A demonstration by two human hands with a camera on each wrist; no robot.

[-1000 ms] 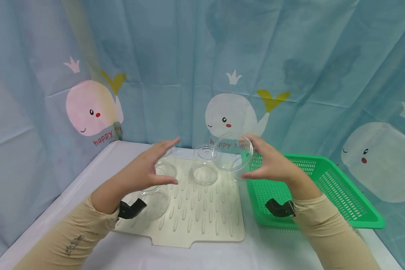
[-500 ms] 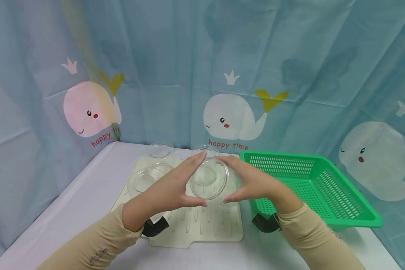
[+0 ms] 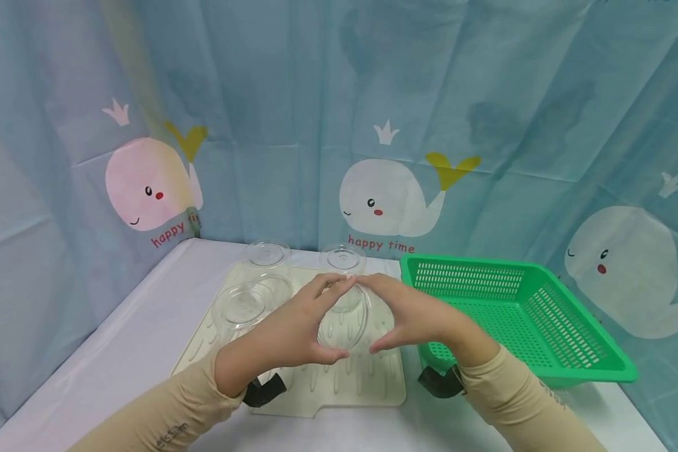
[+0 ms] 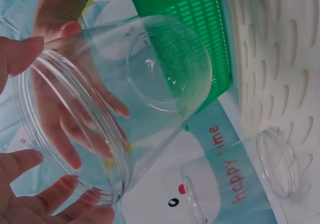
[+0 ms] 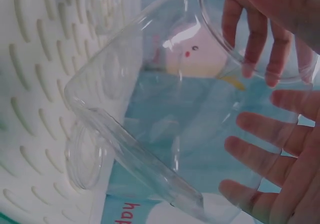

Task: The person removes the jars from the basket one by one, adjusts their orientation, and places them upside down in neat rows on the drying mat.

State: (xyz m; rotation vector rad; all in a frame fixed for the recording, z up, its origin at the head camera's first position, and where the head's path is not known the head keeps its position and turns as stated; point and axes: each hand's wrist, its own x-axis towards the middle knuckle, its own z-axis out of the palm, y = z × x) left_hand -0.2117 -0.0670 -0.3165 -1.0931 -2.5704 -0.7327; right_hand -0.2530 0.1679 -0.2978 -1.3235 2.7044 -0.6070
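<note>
A clear plastic jar with a threaded rim is held tilted between both hands, above the cream ribbed mat. My left hand grips it by the mouth; in the left wrist view the thumb is on one side of the rim and the fingers are on the other. From the right, my right hand holds the jar's wall, its spread fingers showing through and along the clear side in the right wrist view. In the head view the hands' fingertips meet at the top.
Several similar clear jars stand mouth down on the mat, among them a back left jar, a back middle jar and a nearer left jar. Right of the mat is a green perforated basket. A blue whale-print curtain hangs behind.
The jar has moved from near the basket leftward and down over the mat. My left hand has come right from open beside the other jars to grip it together with my right hand.
</note>
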